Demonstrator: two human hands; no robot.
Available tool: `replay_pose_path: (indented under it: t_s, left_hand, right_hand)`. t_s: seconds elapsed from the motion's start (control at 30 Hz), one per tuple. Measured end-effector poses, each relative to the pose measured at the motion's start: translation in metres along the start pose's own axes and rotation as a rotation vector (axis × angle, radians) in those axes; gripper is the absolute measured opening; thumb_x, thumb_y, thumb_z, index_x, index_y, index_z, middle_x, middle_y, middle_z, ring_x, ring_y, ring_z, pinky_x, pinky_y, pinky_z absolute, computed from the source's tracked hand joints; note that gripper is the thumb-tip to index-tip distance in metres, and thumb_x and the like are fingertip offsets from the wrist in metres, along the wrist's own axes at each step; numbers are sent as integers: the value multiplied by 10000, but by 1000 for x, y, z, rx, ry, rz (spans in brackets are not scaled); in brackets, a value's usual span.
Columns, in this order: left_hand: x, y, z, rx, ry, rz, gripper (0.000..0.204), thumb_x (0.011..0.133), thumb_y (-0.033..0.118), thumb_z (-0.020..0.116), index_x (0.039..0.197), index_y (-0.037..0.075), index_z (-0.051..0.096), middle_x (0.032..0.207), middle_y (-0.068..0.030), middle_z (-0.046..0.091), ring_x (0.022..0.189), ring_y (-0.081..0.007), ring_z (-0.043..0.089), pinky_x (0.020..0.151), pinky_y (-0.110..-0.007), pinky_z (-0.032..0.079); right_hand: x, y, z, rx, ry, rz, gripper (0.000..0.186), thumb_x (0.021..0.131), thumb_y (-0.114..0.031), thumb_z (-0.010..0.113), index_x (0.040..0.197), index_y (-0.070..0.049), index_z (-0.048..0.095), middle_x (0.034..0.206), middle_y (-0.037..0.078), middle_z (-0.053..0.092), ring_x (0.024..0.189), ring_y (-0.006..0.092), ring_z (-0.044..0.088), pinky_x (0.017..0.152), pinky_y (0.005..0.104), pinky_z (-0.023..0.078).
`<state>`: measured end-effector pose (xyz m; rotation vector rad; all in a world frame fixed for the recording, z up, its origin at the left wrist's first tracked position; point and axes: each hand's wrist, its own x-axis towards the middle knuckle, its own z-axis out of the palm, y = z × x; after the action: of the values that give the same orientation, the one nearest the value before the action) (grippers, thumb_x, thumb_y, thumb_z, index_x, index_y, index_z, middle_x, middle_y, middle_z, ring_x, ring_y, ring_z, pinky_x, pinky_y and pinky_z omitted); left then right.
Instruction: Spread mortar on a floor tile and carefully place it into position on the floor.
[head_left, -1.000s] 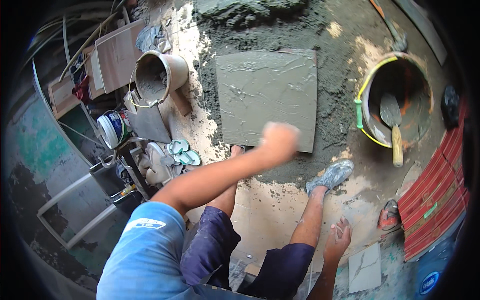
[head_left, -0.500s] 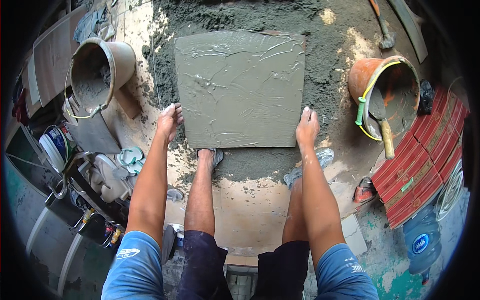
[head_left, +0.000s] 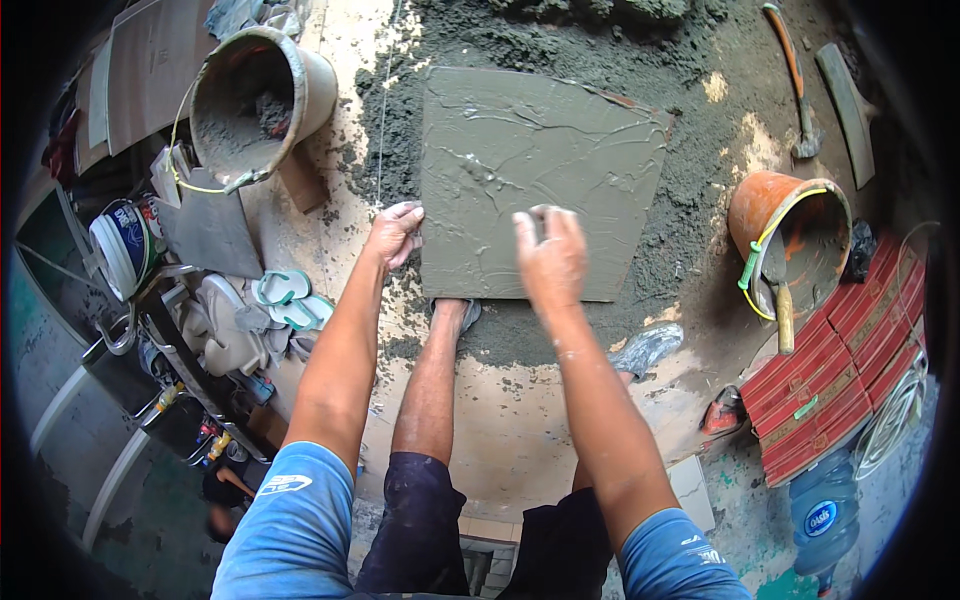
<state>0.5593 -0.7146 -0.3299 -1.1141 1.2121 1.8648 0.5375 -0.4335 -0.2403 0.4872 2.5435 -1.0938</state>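
Observation:
A large square tile (head_left: 490, 150) faces up, its surface smeared with wet grey cement paste; a reddish bit shows at its upper right edge. My left hand (head_left: 396, 235) grips the tile's left edge with bent fingers. Over the lower right of the tile is my right hand (head_left: 553, 255), with its thumb apart from the bent fingers and nothing visible in it. Rough dark mortar (head_left: 680, 190) surrounds the tile. A thin string (head_left: 382, 120) runs down toward my left hand.
A mortar-stained bucket (head_left: 318, 90) stands at the left. To the right, an orange bucket (head_left: 745, 205) holds a trowel (head_left: 785, 318). Red stacked boxes (head_left: 835, 370), a hammer (head_left: 800, 95), flip-flops (head_left: 282, 288) and a water bottle (head_left: 825, 510) lie around.
My right hand has left the tile's right edge and moved inward over its coated face. My left hand stays at the left edge. The whole view has shifted, and the tile looks turned slightly.

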Motion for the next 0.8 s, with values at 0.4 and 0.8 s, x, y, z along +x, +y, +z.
replay_pose_path:
  t_s: [0.4,0.8]
  left_hand:
    - [-125,-12,92,130,116,199,115,928,41,645,1031,-7,666,874,-2,642,717,-63,563,653,-221,471]
    - [-200,-22,213,584,193,612,68,830,-36,644,880,-11,606,780,-97,585,689,-193,562,639,-325,457]
  right_hand:
    - [-26,-101,-10,-47,-103,85,366,732,-366,823,882,-85,642,920,106,664,890,331,665,754,453,525]
    - [-46,-102,-118,-235,-119,58,349,757,-374,795,745,-84,601,740,98,649,667,349,666,624,454,532]
